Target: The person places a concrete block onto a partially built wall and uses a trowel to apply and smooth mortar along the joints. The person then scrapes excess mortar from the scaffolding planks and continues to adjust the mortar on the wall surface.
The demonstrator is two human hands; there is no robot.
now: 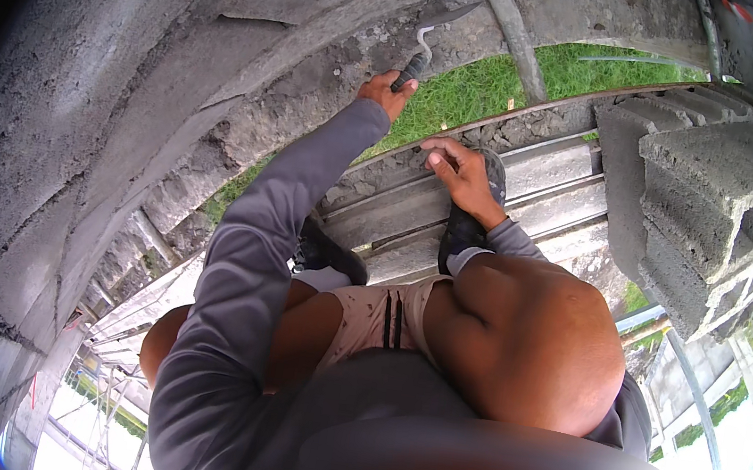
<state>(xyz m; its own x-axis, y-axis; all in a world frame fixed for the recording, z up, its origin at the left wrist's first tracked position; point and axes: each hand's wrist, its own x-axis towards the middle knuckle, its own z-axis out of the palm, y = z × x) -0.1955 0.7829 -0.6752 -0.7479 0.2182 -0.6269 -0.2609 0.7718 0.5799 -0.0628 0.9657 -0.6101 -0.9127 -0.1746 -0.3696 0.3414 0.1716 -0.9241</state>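
Observation:
My left hand [386, 94] is closed on the black handle of a trowel [445, 18], whose blade is held up beside a grey, mortar-crusted wall edge [372, 49]. My right hand [462, 175] is lower and to the right, over my right shoe, its fingers apart and slightly bent, with nothing visible in them. Beneath it, clumps of grey mortar [499, 132] lie along the edge of a plank platform [546, 172], where my feet rest as I crouch.
Stacked hollow concrete blocks [717, 175] stand on the platform at my right. A grey wall [99, 103] curves up the left side. Grass [473, 77] shows below through a gap, crossed by a pole [516, 44]. Metal poles [698, 392] and scaffolding appear lower down.

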